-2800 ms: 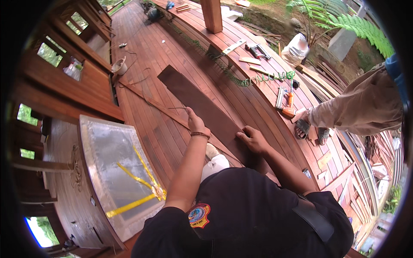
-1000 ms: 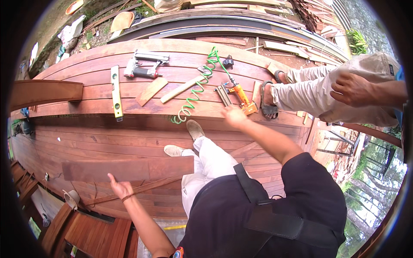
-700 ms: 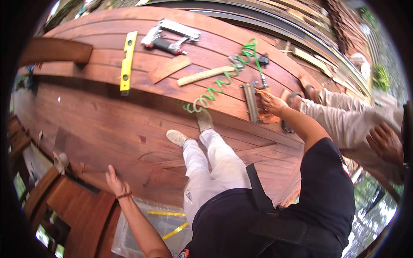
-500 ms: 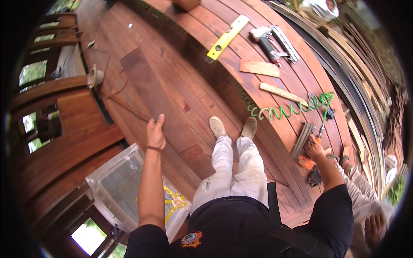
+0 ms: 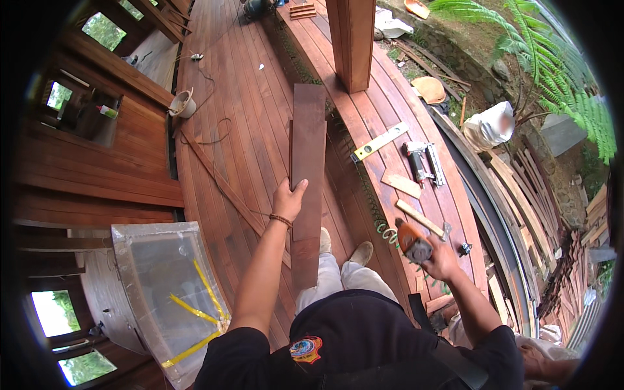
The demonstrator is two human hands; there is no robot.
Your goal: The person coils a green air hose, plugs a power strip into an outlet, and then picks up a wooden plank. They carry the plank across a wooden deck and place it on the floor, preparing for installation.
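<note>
A long, dark wooden plank (image 5: 309,143) stands out in front of me over the walkway floor. My left hand (image 5: 289,200) is closed on its left edge, thumb on the upper face. Behind that edge shows a second strip of wood, whether separate I cannot tell. In my right hand (image 5: 441,260) is an orange nail gun (image 5: 413,242), raised above the edge of the wooden bench-like deck (image 5: 448,224). A green coiled air hose (image 5: 388,233) shows beside the nail gun. Close by on the deck lie a light wood strip (image 5: 419,218) and a flat offcut (image 5: 401,184).
A yellow spirit level (image 5: 380,142) and a black-and-silver nail gun (image 5: 416,159) lie on the deck. Beyond them rises a wooden post (image 5: 351,45). At left stand a bucket (image 5: 183,104) and a yellow-taped framed panel (image 5: 162,273). Another person's arm (image 5: 539,364) shows at lower right.
My right hand has lifted the orange nail gun off the deck and brought it nearer the middle. My left hand has swung the plank more upright in view. The view has turned.
</note>
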